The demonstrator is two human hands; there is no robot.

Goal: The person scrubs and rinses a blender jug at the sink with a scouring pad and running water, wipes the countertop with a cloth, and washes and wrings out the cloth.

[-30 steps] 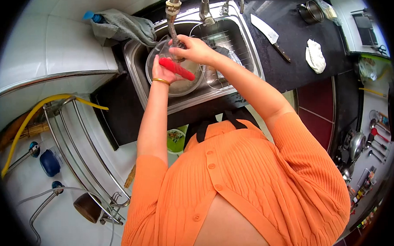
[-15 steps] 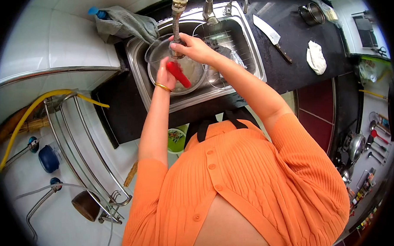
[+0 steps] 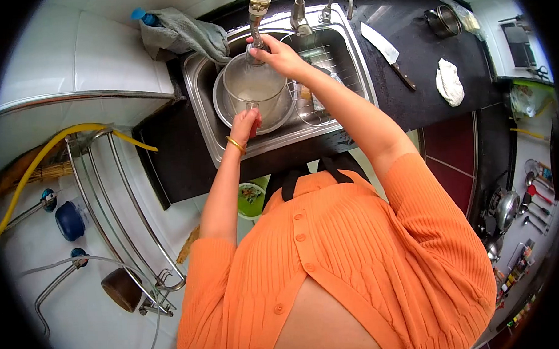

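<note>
A round sieve [image 3: 247, 83] with a red handle lies over a metal bowl [image 3: 222, 106] in the left basin of the steel sink [image 3: 198, 109]. My left hand [image 3: 247, 123] is closed around the handle, of which only a bit of red shows. My right hand [image 3: 280, 57] grips the end of the flexible faucet [image 3: 257, 37], above the sieve's far rim. Whether water is running is hard to make out.
A wire rack [image 3: 343, 61] with small items sits in the right basin. Right of the sink lie a cleaver [image 3: 379, 43], a white cloth [image 3: 449, 82] and a metal pot [image 3: 443, 21]. A grey towel [image 3: 185, 36] hangs at the left rim.
The sieve has swung from a tilt to face upward, and its red handle now points toward me inside my left hand. My left hand has moved nearer; my right hand stays at the faucet.
</note>
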